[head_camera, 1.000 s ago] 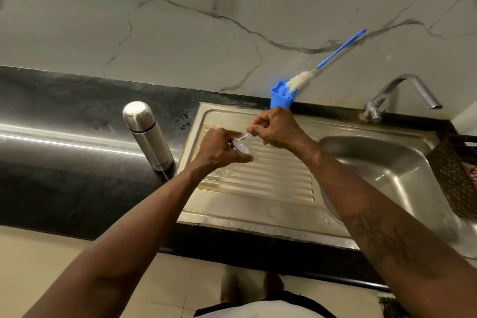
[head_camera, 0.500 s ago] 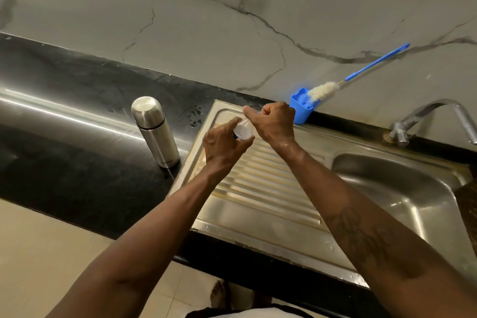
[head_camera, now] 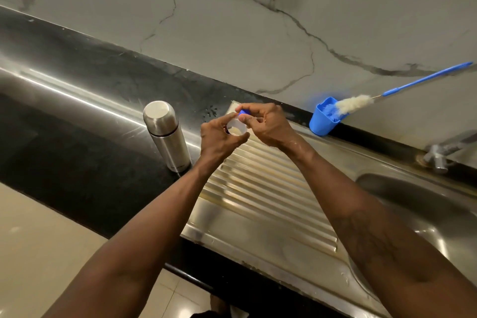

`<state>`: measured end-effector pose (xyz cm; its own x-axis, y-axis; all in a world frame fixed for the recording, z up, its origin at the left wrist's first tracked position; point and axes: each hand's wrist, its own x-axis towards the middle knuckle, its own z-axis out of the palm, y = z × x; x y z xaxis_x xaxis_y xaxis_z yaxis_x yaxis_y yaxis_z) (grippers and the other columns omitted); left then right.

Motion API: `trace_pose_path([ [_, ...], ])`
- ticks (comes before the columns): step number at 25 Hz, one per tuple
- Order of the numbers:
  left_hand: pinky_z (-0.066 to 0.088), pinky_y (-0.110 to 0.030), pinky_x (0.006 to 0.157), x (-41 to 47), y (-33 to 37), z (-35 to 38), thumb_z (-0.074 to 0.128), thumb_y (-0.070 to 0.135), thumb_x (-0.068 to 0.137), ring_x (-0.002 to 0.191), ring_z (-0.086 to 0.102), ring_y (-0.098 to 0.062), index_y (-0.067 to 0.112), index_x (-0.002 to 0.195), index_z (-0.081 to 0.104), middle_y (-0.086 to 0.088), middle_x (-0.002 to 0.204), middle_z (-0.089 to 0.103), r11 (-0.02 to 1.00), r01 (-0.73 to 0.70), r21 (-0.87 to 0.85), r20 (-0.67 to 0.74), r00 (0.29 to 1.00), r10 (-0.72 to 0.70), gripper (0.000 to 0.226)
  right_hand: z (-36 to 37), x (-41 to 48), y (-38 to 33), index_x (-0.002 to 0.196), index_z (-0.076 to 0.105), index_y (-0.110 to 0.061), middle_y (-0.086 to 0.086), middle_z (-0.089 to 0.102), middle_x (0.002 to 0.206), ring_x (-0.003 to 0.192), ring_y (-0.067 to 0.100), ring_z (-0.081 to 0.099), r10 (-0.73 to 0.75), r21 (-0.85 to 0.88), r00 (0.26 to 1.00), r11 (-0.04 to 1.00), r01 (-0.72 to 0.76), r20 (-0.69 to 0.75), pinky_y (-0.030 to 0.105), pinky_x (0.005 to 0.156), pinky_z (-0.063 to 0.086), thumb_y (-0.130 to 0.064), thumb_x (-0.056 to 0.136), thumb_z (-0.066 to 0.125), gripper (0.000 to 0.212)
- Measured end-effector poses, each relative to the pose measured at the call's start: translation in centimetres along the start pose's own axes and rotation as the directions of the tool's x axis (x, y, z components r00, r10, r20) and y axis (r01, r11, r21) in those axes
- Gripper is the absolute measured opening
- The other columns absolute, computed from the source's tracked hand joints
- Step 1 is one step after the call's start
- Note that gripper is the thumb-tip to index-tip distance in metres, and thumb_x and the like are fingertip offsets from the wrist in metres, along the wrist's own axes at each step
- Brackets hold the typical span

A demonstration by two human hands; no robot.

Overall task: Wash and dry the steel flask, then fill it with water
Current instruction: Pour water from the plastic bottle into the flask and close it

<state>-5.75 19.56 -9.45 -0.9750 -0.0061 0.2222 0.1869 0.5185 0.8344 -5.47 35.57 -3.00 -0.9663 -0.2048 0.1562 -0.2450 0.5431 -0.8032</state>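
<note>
Reaching up from the lower frame, both forearms met at centre above the ribbed steel drainboard (head_camera: 258, 188). The left hand (head_camera: 219, 139) curled its fingers round a small translucent white cap (head_camera: 236, 128), and the right hand (head_camera: 268, 124) pinched a small blue piece (head_camera: 244, 112) just above it. Left of the hands, the steel flask (head_camera: 166, 134) stood upright on the black counter (head_camera: 77, 162), beside the drainboard's edge. Farther back at right, a blue cup (head_camera: 322, 121) held a brush (head_camera: 356, 103) leaning along the marble wall (head_camera: 232, 33).
</note>
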Motion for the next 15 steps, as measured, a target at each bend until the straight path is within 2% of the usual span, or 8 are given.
trace_pose_path([
  [2, 0.054, -0.025, 0.059, 0.2, 0.1, 0.3, 0.090, 0.039, 0.073, 0.057, 0.059, -0.005, 0.031, 0.121, 0.076, 0.012, 0.075, 0.070, 1.000, 0.009, 0.005, -0.041, 0.999, -0.009, 0.051, 1.3, 1.0, 0.1, 0.100, 0.080, -0.010, 0.007, 0.077, 0.088, 0.077, 0.020, 0.071, -0.050, -0.105, 0.983, 0.994, 0.032, -0.177, 0.037, 0.073, 0.063, -0.022, 0.095, 0.071, 0.015],
  [4, 0.046, -0.017, 0.056, 0.4, 0.1, 0.5, 0.086, 0.040, 0.076, 0.055, 0.053, -0.002, 0.033, 0.120, 0.075, 0.012, 0.071, 0.064, 0.999, 0.033, 0.021, -0.150, 0.988, -0.030, 0.045, 3.1, 2.2, -0.4, 0.086, 0.078, -0.015, 0.001, 0.072, 0.071, 0.063, 0.019, 0.065, -0.082, -0.180, 0.954, 0.983, 0.030, -0.289, 0.036, 0.063, 0.057, -0.025, 0.090, 0.072, 0.012],
  [5, 0.047, -0.017, 0.059, 0.7, 0.1, 0.5, 0.084, 0.037, 0.078, 0.060, 0.055, 0.001, 0.033, 0.120, 0.074, 0.012, 0.075, 0.066, 0.998, 0.063, 0.009, -0.197, 0.979, -0.060, 0.043, 3.9, 2.8, -0.7, 0.085, 0.076, -0.016, -0.002, 0.070, 0.068, 0.061, 0.018, 0.063, -0.087, -0.180, 0.949, 0.983, 0.033, -0.303, 0.035, 0.062, 0.055, -0.026, 0.090, 0.073, 0.011],
  [7, 0.058, -0.027, 0.077, 1.5, -0.4, 0.7, 0.082, 0.034, 0.080, 0.080, 0.067, -0.003, 0.030, 0.131, 0.067, 0.007, 0.096, 0.075, 0.988, 0.152, -0.025, -0.252, 0.956, -0.153, 0.053, 4.8, 4.3, -0.7, 0.090, 0.076, -0.016, -0.002, 0.070, 0.072, 0.064, 0.018, 0.064, -0.086, -0.145, 0.966, 0.988, 0.052, -0.242, 0.036, 0.065, 0.056, -0.028, 0.091, 0.074, 0.012],
  [9, 0.060, -0.040, 0.093, 2.2, -1.0, 0.8, 0.080, 0.043, 0.077, 0.102, 0.072, -0.021, 0.027, 0.152, 0.045, -0.006, 0.120, 0.073, 0.960, 0.275, -0.042, -0.253, 0.927, -0.277, 0.085, 5.5, 5.7, -0.3, 0.098, 0.077, -0.013, 0.003, 0.074, 0.081, 0.069, 0.020, 0.067, -0.098, -0.148, 0.978, 0.986, 0.071, -0.184, 0.039, 0.069, 0.059, -0.029, 0.092, 0.075, 0.017],
  [11, 0.060, -0.046, 0.096, 2.4, -1.3, 1.2, 0.078, 0.055, 0.071, 0.109, 0.070, -0.029, 0.026, 0.155, 0.033, -0.009, 0.126, 0.070, 0.918, 0.384, -0.105, -0.236, 0.887, -0.398, 0.100, 6.2, 6.9, -0.1, 0.104, 0.077, -0.010, 0.008, 0.076, 0.086, 0.073, 0.024, 0.068, -0.101, -0.173, 0.977, 0.983, 0.069, -0.186, 0.040, 0.072, 0.060, -0.028, 0.093, 0.075, 0.021],
  [13, 0.061, -0.046, 0.088, 2.3, -1.4, 1.4, 0.080, 0.052, 0.076, 0.100, 0.070, -0.027, 0.026, 0.143, 0.044, -0.004, 0.114, 0.071, 0.896, 0.422, -0.139, -0.235, 0.864, -0.444, 0.081, 6.9, 8.1, 0.1, 0.109, 0.077, -0.009, 0.010, 0.077, 0.089, 0.076, 0.027, 0.069, -0.104, -0.189, 0.979, 0.979, 0.070, -0.174, 0.041, 0.075, 0.060, -0.028, 0.093, 0.075, 0.025],
  [15, 0.061, -0.043, 0.082, 2.4, -1.9, 1.4, 0.081, 0.038, 0.084, 0.094, 0.069, -0.026, 0.026, 0.132, 0.050, -0.002, 0.105, 0.070, 0.878, 0.452, -0.160, -0.249, 0.842, -0.479, 0.059, 7.5, 9.0, 0.1, 0.110, 0.077, -0.008, 0.011, 0.076, 0.088, 0.075, 0.028, 0.068, -0.115, -0.205, 0.983, 0.975, 0.084, -0.144, 0.043, 0.074, 0.060, -0.030, 0.093, 0.076, 0.028],
])
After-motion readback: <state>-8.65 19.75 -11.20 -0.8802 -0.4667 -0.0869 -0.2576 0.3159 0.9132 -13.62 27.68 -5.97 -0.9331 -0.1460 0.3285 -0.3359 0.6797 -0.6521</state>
